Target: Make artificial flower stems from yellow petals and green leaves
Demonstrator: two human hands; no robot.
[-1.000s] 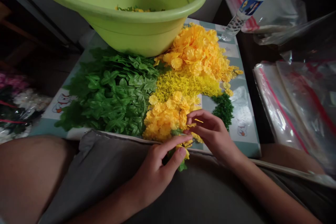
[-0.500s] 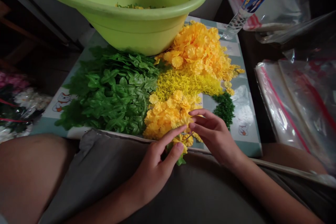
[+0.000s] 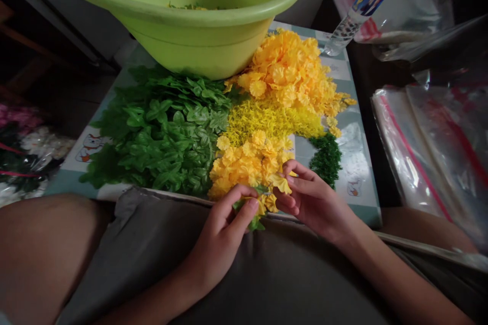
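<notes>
My left hand (image 3: pixel 223 228) and my right hand (image 3: pixel 310 195) are together over the near table edge, holding a small artificial flower sprig (image 3: pixel 255 208). The sprig has green plastic leaves and yellow blossoms. My left fingers curl around its leafy lower end, while my right fingers pinch a yellow blossom (image 3: pixel 281 184) at its top. Just behind my hands lies a heap of yellow-orange fabric blossoms (image 3: pixel 247 165). Further back are fine yellow sprigs (image 3: pixel 270 122), a larger blossom heap (image 3: pixel 285 68), green plastic leaves (image 3: pixel 168 127) and dark green sprigs (image 3: pixel 326 160).
A lime-green plastic basin (image 3: pixel 198 45) tilts at the far table edge, with loose flower pieces inside. The tablecloth (image 3: pixel 354 162) has cartoon cats. A plastic bottle (image 3: pixel 366 2) lies beyond it, clear zip bags (image 3: pixel 423 152) lie right, and bagged flowers (image 3: pixel 26 155) lie left.
My left hand has risen and closed further around the sprig. My right hand has turned and now pinches a yellow blossom. The view has shifted slightly.
</notes>
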